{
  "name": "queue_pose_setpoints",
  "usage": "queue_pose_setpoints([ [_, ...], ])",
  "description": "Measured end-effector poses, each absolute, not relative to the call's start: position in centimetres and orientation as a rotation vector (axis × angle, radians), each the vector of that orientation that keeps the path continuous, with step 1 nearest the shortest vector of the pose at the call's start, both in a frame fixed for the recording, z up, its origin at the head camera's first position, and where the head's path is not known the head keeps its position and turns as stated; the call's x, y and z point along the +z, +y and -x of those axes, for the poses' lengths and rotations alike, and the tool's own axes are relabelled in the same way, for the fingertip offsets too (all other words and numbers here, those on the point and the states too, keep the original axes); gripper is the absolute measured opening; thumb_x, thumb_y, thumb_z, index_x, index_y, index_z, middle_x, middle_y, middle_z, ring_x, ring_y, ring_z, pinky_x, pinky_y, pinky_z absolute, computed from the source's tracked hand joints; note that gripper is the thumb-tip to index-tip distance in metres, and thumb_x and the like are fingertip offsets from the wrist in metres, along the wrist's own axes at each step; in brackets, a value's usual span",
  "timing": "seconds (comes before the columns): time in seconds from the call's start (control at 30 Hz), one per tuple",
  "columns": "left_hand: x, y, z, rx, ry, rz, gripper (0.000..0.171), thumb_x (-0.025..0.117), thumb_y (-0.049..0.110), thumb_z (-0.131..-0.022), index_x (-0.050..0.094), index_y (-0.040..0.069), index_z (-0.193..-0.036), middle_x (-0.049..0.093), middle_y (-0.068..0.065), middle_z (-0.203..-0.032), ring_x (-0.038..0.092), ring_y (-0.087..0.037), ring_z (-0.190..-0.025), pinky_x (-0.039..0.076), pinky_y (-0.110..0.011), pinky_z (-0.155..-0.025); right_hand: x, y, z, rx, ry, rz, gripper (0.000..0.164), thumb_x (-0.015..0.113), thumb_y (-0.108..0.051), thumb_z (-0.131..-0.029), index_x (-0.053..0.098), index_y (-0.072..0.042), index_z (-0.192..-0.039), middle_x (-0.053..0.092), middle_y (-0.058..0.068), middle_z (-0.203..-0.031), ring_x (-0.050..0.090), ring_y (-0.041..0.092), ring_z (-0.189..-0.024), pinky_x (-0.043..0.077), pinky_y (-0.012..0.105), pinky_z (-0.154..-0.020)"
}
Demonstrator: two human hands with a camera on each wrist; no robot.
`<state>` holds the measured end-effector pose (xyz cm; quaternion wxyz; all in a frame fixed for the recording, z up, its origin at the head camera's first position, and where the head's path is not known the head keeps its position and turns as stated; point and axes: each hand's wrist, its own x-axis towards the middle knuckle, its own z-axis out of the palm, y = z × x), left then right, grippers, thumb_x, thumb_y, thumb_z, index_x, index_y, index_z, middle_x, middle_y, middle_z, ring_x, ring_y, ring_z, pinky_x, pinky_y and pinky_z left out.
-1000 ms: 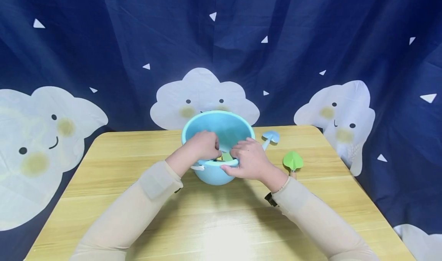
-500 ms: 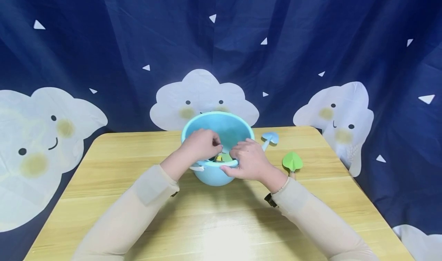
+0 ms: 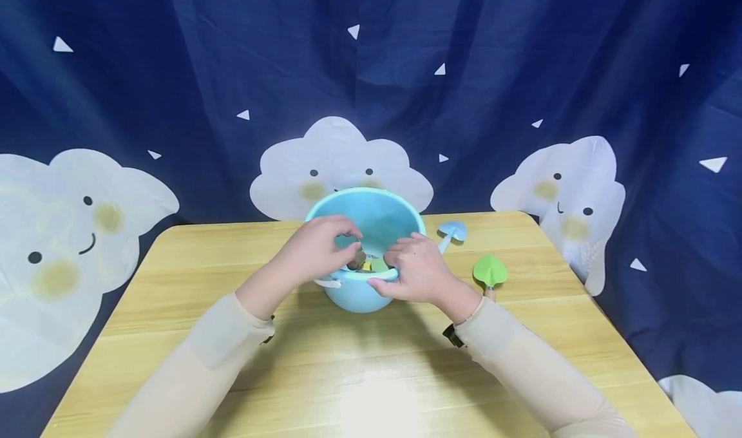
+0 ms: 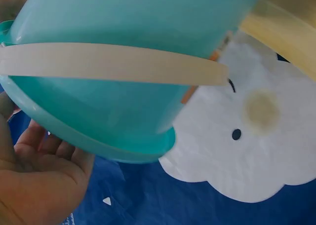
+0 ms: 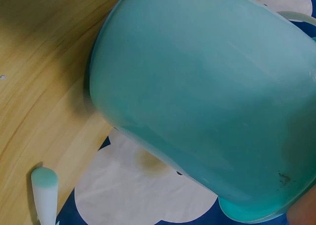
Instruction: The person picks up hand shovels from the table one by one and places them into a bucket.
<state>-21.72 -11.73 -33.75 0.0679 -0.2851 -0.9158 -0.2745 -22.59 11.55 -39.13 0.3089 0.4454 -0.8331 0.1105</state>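
Observation:
A light blue bucket (image 3: 361, 296) stands on the table with its mouth tipped toward me. My right hand (image 3: 420, 267) grips its near right rim, thumb outside and fingers over the edge. Over the left rim is my left hand (image 3: 317, 245), its thumb and fingers spread apart around nothing. The left wrist view shows that hand (image 4: 49, 180) with loosely bent fingers beside the rim. Inside the bucket lie a green piece (image 3: 379, 264), a small yellow piece (image 3: 367, 266) and a brownish item (image 3: 356, 259) near the left thumb; their kinds are unclear. A pale carrying handle (image 4: 113, 62) crosses the bucket's side.
Right of the bucket lies a blue toy shovel (image 3: 455, 230). A green hand trowel (image 3: 489, 270) with a wooden handle lies closer to me, near the right forearm. Behind the wooden table (image 3: 359, 367) hangs a dark blue curtain (image 3: 232, 51) with clouds.
My left hand has risen out of the bucket and drawn back left, its thumb and fingers parting. More of the contents shows. The right hand stays on the rim.

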Motion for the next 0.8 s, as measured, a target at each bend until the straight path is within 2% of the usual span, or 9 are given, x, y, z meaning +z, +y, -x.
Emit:
queue_pose_setpoints([
  [0.2,-34.6,-13.7,20.6,-0.920,-2.649,0.952,0.021,0.065,0.021,-0.092,0.072,0.010,-0.109,0.066,0.000,-0.116,0.073,-0.017,-0.086,0.058,-0.040,-0.081,-39.1,11.4,22.6,0.300,-2.194,-1.184,0.066,0.025,-0.074,-0.093,0.030,-0.020,-0.054,0.025,-0.009,-0.052,0.022,0.011,-0.048,0.021,0.030,-0.051],
  [0.47,-35.8,-14.9,20.1,-0.758,-2.514,0.996,0.022,0.067,0.029,-0.091,0.075,0.014,-0.105,0.070,0.003,-0.111,0.063,-0.021,-0.110,0.046,-0.045,-0.097,-39.1,11.5,22.7,0.298,-2.208,-1.182,0.066,0.025,-0.075,-0.092,0.030,-0.021,-0.054,0.026,-0.010,-0.052,0.024,0.011,-0.049,0.022,0.030,-0.052],
  [0.8,-37.0,-15.4,19.9,-0.703,-2.487,1.075,0.022,0.064,0.035,-0.095,0.075,0.019,-0.105,0.071,0.004,-0.107,0.061,-0.018,-0.110,0.037,-0.051,-0.105,-39.2,11.6,22.6,0.292,-2.211,-1.179,0.065,0.026,-0.074,-0.092,0.030,-0.021,-0.055,0.026,-0.010,-0.053,0.023,0.011,-0.049,0.022,0.029,-0.053],
])
